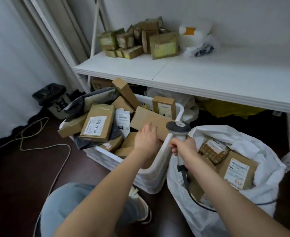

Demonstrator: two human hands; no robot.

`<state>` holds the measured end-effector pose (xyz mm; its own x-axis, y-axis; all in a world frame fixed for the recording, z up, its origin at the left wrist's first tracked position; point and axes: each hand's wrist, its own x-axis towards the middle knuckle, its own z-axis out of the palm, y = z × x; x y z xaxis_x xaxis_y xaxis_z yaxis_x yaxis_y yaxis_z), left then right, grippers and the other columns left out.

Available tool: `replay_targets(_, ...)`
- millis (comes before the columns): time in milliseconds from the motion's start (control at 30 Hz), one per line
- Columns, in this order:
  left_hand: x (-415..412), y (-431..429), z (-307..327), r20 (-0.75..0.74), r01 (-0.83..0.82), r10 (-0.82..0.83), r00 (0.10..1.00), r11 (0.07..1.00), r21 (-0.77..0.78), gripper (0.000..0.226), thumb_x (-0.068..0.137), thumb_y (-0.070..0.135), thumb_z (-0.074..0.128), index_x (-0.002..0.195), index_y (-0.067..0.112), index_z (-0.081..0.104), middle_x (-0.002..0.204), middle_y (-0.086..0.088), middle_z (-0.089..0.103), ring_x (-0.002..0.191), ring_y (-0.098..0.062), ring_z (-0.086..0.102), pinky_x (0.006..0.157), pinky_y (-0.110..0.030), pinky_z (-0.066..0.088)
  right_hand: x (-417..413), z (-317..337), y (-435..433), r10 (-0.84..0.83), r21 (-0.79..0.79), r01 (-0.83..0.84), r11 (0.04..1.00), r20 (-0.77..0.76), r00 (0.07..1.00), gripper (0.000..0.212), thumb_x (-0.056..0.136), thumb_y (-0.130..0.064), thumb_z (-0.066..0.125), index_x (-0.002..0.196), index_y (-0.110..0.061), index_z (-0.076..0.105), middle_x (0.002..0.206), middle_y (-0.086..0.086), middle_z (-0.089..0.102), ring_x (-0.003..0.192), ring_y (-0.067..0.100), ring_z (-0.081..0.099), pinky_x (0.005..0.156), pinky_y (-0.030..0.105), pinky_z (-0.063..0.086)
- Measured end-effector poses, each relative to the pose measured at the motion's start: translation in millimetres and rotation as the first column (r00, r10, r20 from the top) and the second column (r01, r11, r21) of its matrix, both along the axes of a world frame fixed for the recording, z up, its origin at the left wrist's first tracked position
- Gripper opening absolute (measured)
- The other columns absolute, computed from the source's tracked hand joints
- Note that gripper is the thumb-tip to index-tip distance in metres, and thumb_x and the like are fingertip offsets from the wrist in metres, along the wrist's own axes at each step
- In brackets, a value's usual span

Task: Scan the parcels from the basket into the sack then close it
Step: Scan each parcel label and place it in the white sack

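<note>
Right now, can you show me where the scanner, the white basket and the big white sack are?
scanner (178, 128): head view, on its round grey head.
basket (156, 178): head view, on its white near wall.
sack (263, 156): head view, on its white right rim.

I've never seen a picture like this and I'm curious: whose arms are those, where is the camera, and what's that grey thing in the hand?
The camera sits on a person's head and looks down, so you see their own two arms. The right hand grips a grey barcode scanner by its handle, fingers curled round it. The left hand, fingers straight, reaches for a brown box in the white basket, which is heaped with parcels. To the right stands an open white sack with some parcels already inside. Behind, a white shelf holds more small boxes.
</note>
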<state>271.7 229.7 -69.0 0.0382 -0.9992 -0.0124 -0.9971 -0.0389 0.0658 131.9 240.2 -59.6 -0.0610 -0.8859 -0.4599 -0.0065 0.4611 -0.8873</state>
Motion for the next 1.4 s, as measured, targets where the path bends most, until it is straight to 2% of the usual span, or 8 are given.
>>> replay_targets(267, 120.0, -11.9, -0.9, -0.186, -0.393, 0.400, 0.897, 0.916, 0.077, 0.052, 0.091, 0.031, 0.054, 0.136, 0.010, 0.039, 0.139, -0.012, 0.039, 0.123, -0.032, 0.045, 0.095, -0.045, 0.043, 98.9, 0.7, -21.4, 0.158, 0.023, -0.160, 0.987, 0.062, 0.986, 0.009, 0.081, -0.004, 0.061, 0.073, -0.004, 0.062, 0.059, 0.007, 0.060, 0.046, 0.013, 0.050, 0.047, 0.023, 0.044)
replay_targets(467, 212.3, -30.2, 1.8, -0.183, -0.699, 0.702, 0.688, 0.709, 0.092, 0.069, 0.084, 0.041, 0.066, 0.134, 0.005, 0.036, 0.135, -0.016, 0.039, 0.125, -0.034, 0.043, 0.098, -0.044, 0.039, 141.2, -17.1, -36.9, 0.177, 0.055, -0.186, 0.981, 0.139, 0.974, 0.007, 0.083, -0.002, 0.062, 0.079, -0.007, 0.063, 0.060, 0.005, 0.061, 0.050, 0.012, 0.051, 0.053, 0.025, 0.045)
replay_targets(667, 255.1, -39.2, -17.1, -0.265, -0.798, 0.829, 0.492, 0.551, 0.245, 0.098, 0.071, 0.054, 0.077, 0.137, 0.002, 0.027, 0.140, -0.019, 0.034, 0.123, -0.038, 0.046, 0.095, -0.048, 0.043, 164.6, -24.5, -47.5, 0.180, 0.095, -0.201, 0.975, 0.191, 0.965, 0.006, 0.086, -0.001, 0.061, 0.084, -0.006, 0.063, 0.062, 0.006, 0.060, 0.051, 0.013, 0.050, 0.051, 0.024, 0.045)
replay_targets(767, 262.6, -37.2, -25.3, -0.338, -0.756, 0.821, 0.460, 0.562, 0.336, 0.096, 0.064, 0.059, 0.079, 0.130, 0.004, 0.036, 0.128, -0.015, 0.052, 0.114, -0.035, 0.055, 0.093, -0.047, 0.048, 165.0, -24.4, -47.5, 0.192, 0.084, -0.211, 0.974, 0.187, 0.963, 0.007, 0.086, -0.002, 0.061, 0.082, -0.007, 0.064, 0.064, 0.006, 0.061, 0.053, 0.013, 0.051, 0.053, 0.024, 0.046)
replay_targets(900, 257.2, -29.8, -26.3, -0.582, -0.660, 0.741, 0.336, 0.626, 0.415, 0.056, 0.067, 0.046, 0.084, 0.099, 0.007, 0.060, 0.099, -0.008, 0.068, 0.092, -0.026, 0.066, 0.085, -0.044, 0.055, 157.7, -22.5, -41.5, 0.179, 0.069, -0.193, 0.979, 0.166, 0.970, 0.007, 0.085, -0.006, 0.063, 0.092, -0.007, 0.066, 0.066, 0.004, 0.064, 0.055, 0.011, 0.055, 0.056, 0.025, 0.047)
replay_targets(1133, 234.6, -8.8, 27.1, -0.834, -0.537, 0.516, 0.192, 0.767, 0.351, 0.037, 0.080, 0.035, 0.076, 0.100, 0.005, 0.066, 0.087, -0.008, 0.074, 0.081, -0.022, 0.072, 0.077, -0.037, 0.059, 119.3, 3.6, -23.2, 0.085, -0.018, -0.083, 0.996, 0.216, 0.973, 0.004, 0.082, -0.004, 0.065, 0.086, -0.006, 0.065, 0.065, 0.006, 0.064, 0.052, 0.013, 0.053, 0.054, 0.026, 0.047)
replay_targets(1300, 194.7, 10.8, 75.7, -0.853, -0.253, 0.430, 0.295, 0.896, 0.364, 0.022, 0.087, 0.035, 0.068, 0.103, 0.020, 0.064, 0.092, -0.007, 0.074, 0.089, -0.025, 0.070, 0.082, -0.043, 0.058, 58.6, 25.5, -5.8, -0.112, -0.133, 0.155, 0.979, 0.284, 0.952, 0.029, 0.080, -0.009, 0.074, 0.107, -0.005, 0.064, 0.095, 0.009, 0.069, 0.081, 0.018, 0.066, 0.079, 0.039, 0.057)
replay_targets(1400, 153.6, 6.7, 87.7, -0.825, -0.044, 0.370, 0.426, 0.920, 0.390, 0.034, 0.086, 0.032, 0.069, 0.115, 0.015, 0.064, 0.093, -0.007, 0.072, 0.087, -0.024, 0.070, 0.076, -0.041, 0.058, 8.3, 35.7, 6.3, -0.200, -0.175, 0.257, 0.950, 0.288, 0.936, 0.053, 0.078, -0.012, 0.078, 0.125, -0.006, 0.056, 0.117, 0.009, 0.065, 0.104, 0.026, 0.064, 0.089, 0.045, 0.054)
